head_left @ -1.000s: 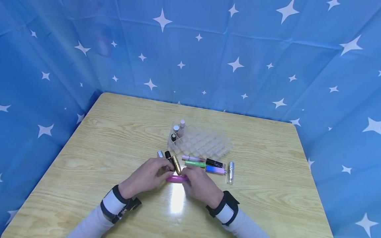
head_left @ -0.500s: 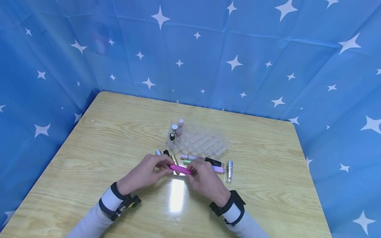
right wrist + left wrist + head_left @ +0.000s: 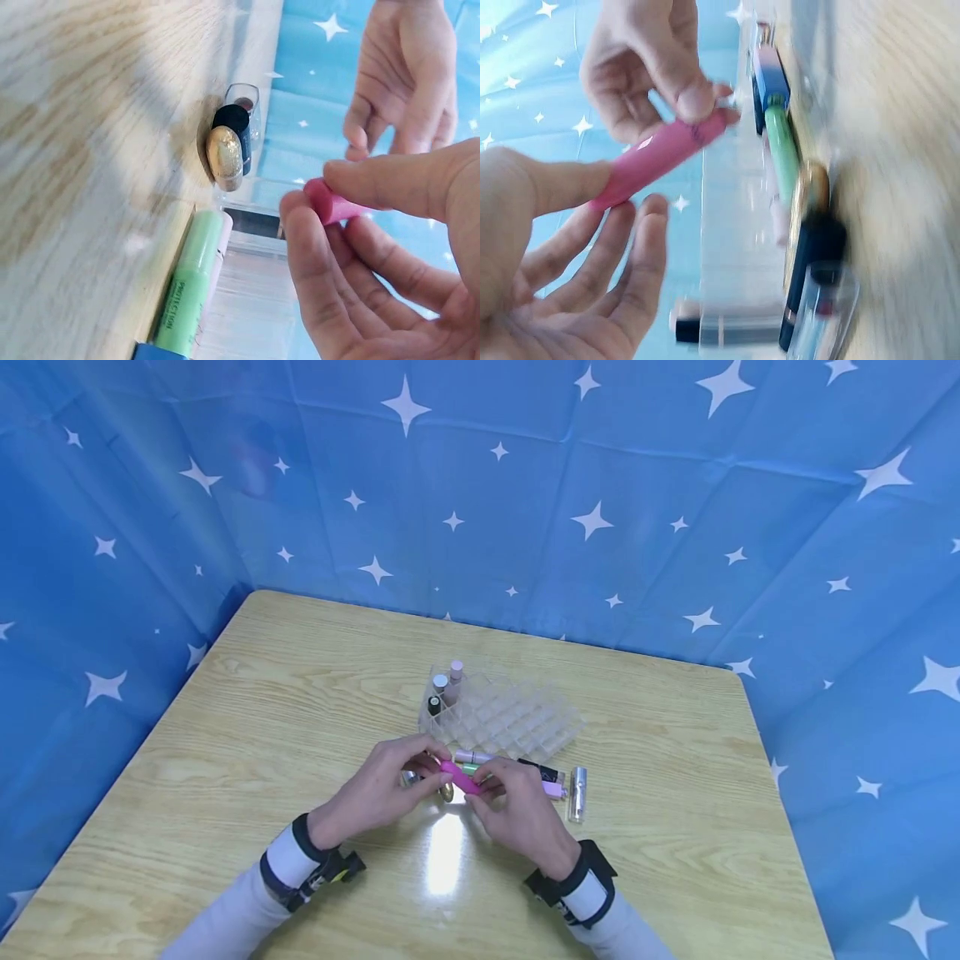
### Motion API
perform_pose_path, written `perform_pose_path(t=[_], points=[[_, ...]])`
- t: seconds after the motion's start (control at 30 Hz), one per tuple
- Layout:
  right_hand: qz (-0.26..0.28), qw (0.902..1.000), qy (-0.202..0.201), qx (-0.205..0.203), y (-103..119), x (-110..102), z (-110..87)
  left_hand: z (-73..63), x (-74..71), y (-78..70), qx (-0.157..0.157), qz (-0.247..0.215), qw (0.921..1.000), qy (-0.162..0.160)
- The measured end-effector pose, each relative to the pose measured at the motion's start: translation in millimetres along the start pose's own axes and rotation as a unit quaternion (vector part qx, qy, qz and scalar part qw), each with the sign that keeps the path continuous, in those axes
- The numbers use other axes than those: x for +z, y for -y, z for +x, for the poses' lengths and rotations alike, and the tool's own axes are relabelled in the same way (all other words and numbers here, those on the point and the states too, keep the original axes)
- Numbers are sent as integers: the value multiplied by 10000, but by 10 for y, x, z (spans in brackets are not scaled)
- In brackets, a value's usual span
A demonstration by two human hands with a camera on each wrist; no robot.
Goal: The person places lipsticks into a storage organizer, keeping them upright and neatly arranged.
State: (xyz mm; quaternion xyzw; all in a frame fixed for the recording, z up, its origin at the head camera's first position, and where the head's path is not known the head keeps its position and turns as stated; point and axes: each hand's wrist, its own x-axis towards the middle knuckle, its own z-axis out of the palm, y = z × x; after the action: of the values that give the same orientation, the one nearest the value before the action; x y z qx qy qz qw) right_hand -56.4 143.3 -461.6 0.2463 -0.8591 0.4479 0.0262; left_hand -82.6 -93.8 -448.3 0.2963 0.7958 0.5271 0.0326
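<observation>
"Blue starred cloth (image 3: pixel 480 485) backs the desk (image 3: pixel 712 827). Where is the pink tube (image 3: pixel 460 777)?"

"Above the desk; clear rack (image 3: pixel 517 720) at one o'clock. Left hand (image 3: pixel 381 787) and right hand (image 3: pixel 522 814) pinch opposite ends, presumably for steadiness."

"What is obscured?"

"In head view, the hands partly hide the gold tube (image 3: pixel 447 792) and green tube (image 3: pixel 470 769)."

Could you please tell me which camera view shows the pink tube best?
The left wrist view: the pink tube appears large and side-on, most of its length visible. The right wrist view shows it foreshortened, one end foremost, partly covered by the right hand; the head view shows it small.
</observation>
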Motion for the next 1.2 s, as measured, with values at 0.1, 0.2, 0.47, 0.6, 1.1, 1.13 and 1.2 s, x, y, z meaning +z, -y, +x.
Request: perform_pose_path(t=[0.1,0.2,0.47,0.6,1.1,1.13,1.2], points=[[35,9998,-171,-138,-19,4,3,27,69,-26,55,-406,9990,-176],[11,9993,-288,-248,-25,2,14,50,118,-53,142,-636,9975,-275],[-797,9949,-619,-76,-64,-193,51,157,45,-112,376,-270,9979,-457],[-1530,9822,-1079,114,-205,-442,64,264,-58,-126,530,-40,9969,-575],[-2091,9616,-962,1495,-701,-827,3,569,-257,52,953,582,9917,-634],[-2052,9624,-977,1488,-709,-825,4,577,-264,63,965,611,9914,-636],[-2039,9626,-998,1476,-715,-825,8,587,-277,80,959,668,9910,-650]])
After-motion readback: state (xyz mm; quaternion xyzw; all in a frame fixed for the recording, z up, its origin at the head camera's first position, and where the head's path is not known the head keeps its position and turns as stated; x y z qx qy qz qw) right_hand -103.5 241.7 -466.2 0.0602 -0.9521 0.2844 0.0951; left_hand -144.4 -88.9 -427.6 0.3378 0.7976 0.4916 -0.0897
